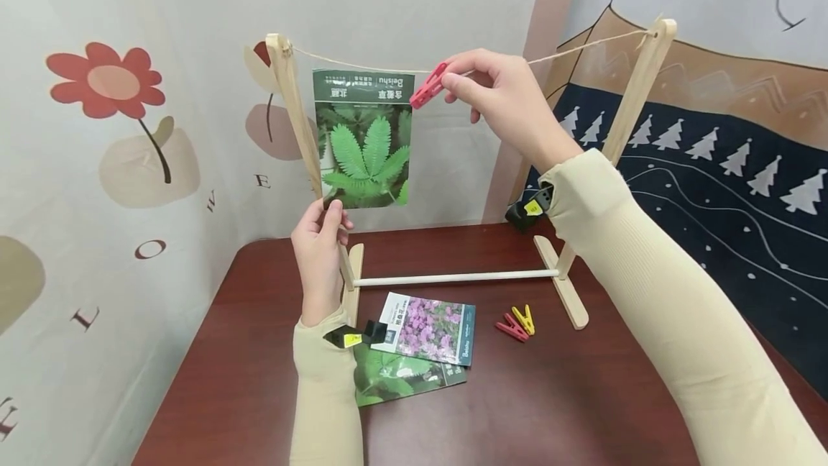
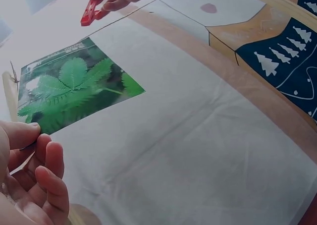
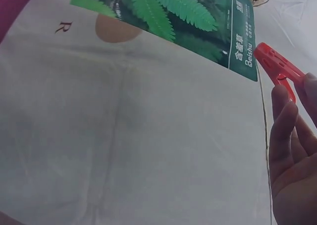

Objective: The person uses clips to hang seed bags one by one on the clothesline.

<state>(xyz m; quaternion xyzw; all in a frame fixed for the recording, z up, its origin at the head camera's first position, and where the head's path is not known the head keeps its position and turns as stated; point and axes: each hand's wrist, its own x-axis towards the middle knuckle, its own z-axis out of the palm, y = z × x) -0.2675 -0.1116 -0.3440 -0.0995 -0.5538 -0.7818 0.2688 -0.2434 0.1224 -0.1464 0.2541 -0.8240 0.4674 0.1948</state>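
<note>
A red plastic spring clip (image 1: 428, 86) is pinched by its handles in the fingers of the right hand (image 1: 507, 96); its tip is set just beside an upper corner of a glossy, flat, green leaf-printed packet (image 1: 365, 146); whether they touch cannot be told; a lower corner of the packet is pinched by the left hand (image 1: 320, 243), its upper edge close along a thin tan string (image 1: 585, 45); the packet is best kept level, with edge and string both taken deep into the clip's mouth; the pale wooden stand (image 1: 632, 99) on the dark red desk (image 1: 550, 401) could be rocked by any tug.
</note>
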